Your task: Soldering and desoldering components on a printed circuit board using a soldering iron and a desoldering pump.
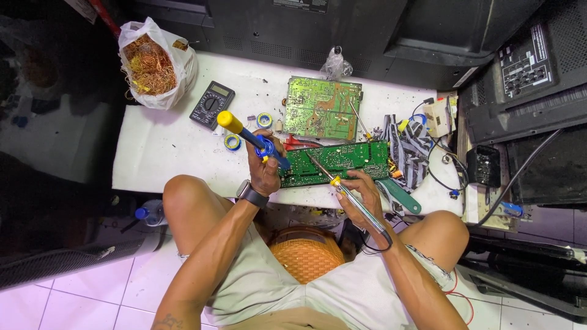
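Biggest worry here, as I see it: the hot tip of the black-and-yellow soldering iron [351, 197] is sitting down on the dark green circuit board [335, 162], and that board only lies loose along the near edge of the white desk [159, 146], partly overhanging toward the lap. If the board slides or tips, the tip could skate across the copper side and lift a pad, or bridge two joints. Bare knees sit right under that edge too, so a drip of solder or a dropped iron would land on skin. The iron's cord trails down past the right leg and could snag.

Grip-wise: the right hand [365, 194] is closed around the iron's handle like a pen, fingers wrapped tight, tip angled up-left onto the board's middle. The left hand [264, 166] is clenched around the blue solder sucker with the yellow plunger knob [247, 137], its nozzle at the board's left end, plunger sticking up and away toward the black multimeter [211, 104]. A second, lighter green circuit board [322, 108] lies farther back, near the desk's far edge, just beyond the first one.
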